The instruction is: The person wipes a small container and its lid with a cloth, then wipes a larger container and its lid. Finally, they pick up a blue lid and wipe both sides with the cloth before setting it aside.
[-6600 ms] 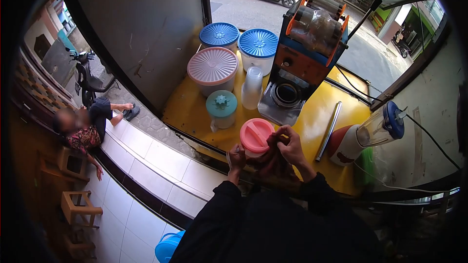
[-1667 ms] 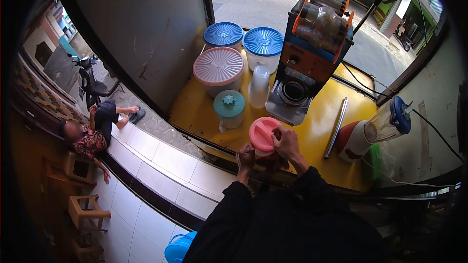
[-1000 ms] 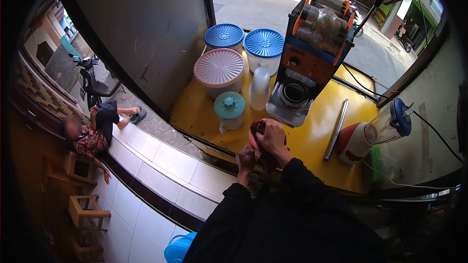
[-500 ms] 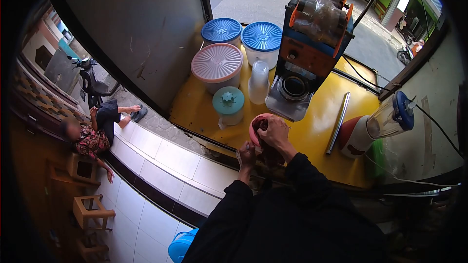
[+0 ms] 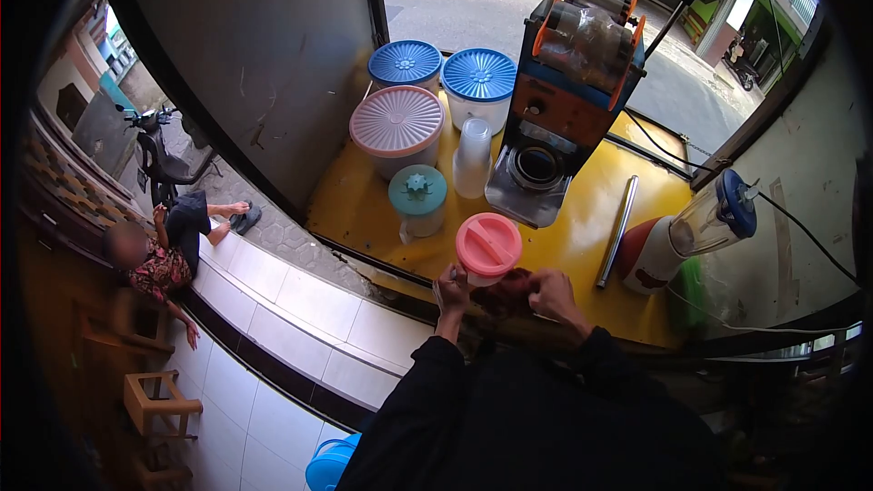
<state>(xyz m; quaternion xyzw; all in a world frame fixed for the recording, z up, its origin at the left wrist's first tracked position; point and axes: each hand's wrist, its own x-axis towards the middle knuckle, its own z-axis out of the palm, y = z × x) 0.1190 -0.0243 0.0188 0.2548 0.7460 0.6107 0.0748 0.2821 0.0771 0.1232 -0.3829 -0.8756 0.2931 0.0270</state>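
Note:
A plastic container with a pink lid stands at the front edge of the yellow counter. The lid has a raised bar across its top. My left hand is closed around the near left side of this container; most of the grip is hidden by my fingers. To its right, my right hand is closed on a dark red cloth, which bunches up below the container. Just beyond stand a small tub with a green lid and a stack of clear plastic cups.
A cup sealing machine stands behind the container. Tubs with blue lids and a pale pink lid stand left of it. A metal tube and a blender are on the right. A person sits at far left.
My right hand has come off the pink lid and moved down and right with the cloth, exposing the lid's top. My left hand stays at the container's side. The view has shifted slightly.

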